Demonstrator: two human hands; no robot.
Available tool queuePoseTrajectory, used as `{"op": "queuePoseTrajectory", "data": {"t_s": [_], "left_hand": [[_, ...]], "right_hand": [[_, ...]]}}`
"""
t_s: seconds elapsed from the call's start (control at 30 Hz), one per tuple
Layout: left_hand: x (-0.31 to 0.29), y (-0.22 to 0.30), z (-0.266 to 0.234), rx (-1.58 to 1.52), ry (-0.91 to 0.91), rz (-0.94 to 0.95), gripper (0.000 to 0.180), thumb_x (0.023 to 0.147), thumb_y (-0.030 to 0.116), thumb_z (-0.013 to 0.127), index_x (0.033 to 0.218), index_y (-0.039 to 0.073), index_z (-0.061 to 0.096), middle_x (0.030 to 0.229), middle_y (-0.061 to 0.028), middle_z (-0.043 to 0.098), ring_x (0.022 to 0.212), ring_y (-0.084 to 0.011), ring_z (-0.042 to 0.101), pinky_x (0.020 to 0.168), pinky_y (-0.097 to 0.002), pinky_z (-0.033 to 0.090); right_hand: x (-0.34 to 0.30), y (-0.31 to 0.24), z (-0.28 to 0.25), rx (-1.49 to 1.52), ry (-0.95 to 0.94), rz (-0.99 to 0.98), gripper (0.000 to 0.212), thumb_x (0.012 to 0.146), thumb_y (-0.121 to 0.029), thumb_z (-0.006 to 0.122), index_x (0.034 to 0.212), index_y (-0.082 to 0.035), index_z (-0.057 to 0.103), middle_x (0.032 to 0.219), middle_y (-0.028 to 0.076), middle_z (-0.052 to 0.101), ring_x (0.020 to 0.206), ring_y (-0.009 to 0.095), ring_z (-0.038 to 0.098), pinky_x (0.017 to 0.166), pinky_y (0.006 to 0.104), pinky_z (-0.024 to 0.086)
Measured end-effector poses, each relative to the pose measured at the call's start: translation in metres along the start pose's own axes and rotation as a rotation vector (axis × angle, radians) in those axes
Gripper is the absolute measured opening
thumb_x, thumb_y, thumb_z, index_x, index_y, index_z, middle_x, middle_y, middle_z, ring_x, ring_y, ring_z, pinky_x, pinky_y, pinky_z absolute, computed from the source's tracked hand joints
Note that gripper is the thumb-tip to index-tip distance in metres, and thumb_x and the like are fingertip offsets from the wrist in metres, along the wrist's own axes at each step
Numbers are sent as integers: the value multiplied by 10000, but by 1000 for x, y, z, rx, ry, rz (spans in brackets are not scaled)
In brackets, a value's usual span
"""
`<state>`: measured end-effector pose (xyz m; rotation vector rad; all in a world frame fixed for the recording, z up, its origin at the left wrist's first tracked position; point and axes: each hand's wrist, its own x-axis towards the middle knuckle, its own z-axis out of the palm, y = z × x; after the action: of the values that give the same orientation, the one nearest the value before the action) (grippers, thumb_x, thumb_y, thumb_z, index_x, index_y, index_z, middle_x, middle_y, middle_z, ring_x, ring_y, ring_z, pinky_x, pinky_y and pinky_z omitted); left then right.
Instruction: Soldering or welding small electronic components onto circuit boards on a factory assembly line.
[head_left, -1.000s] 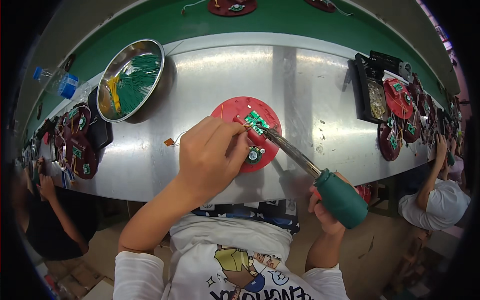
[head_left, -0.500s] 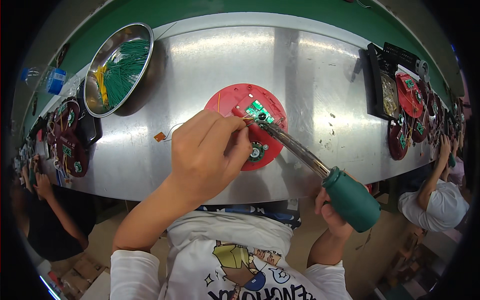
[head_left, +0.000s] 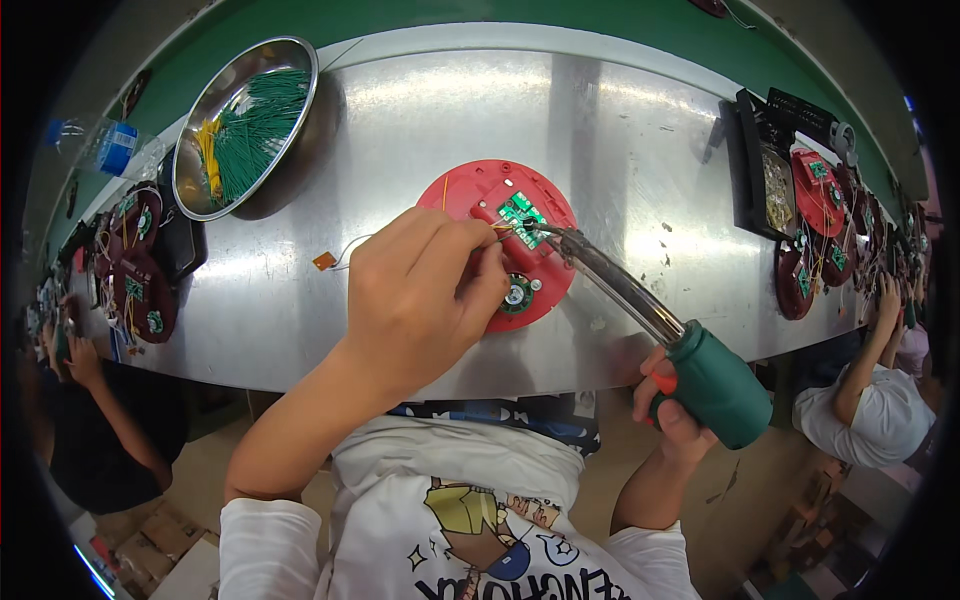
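A round red plastic casing point(head_left: 548, 188) lies on the metal table with a small green circuit board point(head_left: 515, 208) fixed inside it. My left hand point(head_left: 412, 295) is closed over the casing's left side, fingertips pinching thin wires point(head_left: 500, 228) at the board's edge. In my right hand point(head_left: 672, 408) is a soldering gun point(head_left: 722, 385) with a green handle and red trigger. Its tip reaches the board close to those wires; whether it touches is too small to tell. Below the board sits a round component point(head_left: 518, 293), partly behind my left fingers. An orange tab point(head_left: 324, 261) on a pale wire lies left of my hand.
A steel bowl point(head_left: 300, 135) of green and yellow wires stands at the back left, beside a plastic bottle point(head_left: 112, 147). Stacked red casings point(head_left: 140, 290) lie at left, more casings point(head_left: 820, 205) at right next to a black tray point(head_left: 748, 165). Other people work at both sides.
The soldering gun's handle has shifted right and slightly up, and its red trigger now shows. The casing appears slightly higher in view. My left hand keeps its pinch on the wires.
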<state>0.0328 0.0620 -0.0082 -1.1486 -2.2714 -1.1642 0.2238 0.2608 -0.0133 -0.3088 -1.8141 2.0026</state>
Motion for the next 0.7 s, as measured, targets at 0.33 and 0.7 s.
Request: {"op": "queuePoseTrajectory", "data": {"t_s": [0.33, 0.7], "left_hand": [[-1, -1, -2, 119, 91, 196, 259, 641, -40, 729, 894, -13, 682, 827, -83, 599, 660, -227, 560, 533, -318, 444], [-1, -2, 2, 124, 37, 232, 271, 609, -49, 735, 875, -40, 682, 788, -82, 590, 663, -226, 564, 533, -316, 452]], "right_hand": [[-4, -2, -1, -185, 12, 28, 407, 711, -177, 745, 1017, 83, 678, 847, 138, 667, 634, 157, 609, 661, 302, 512], [-4, -1, -6, -189, -24, 55, 447, 676, -203, 733, 1009, 87, 668, 854, 137, 660, 690, 191, 622, 657, 279, 494]]}}
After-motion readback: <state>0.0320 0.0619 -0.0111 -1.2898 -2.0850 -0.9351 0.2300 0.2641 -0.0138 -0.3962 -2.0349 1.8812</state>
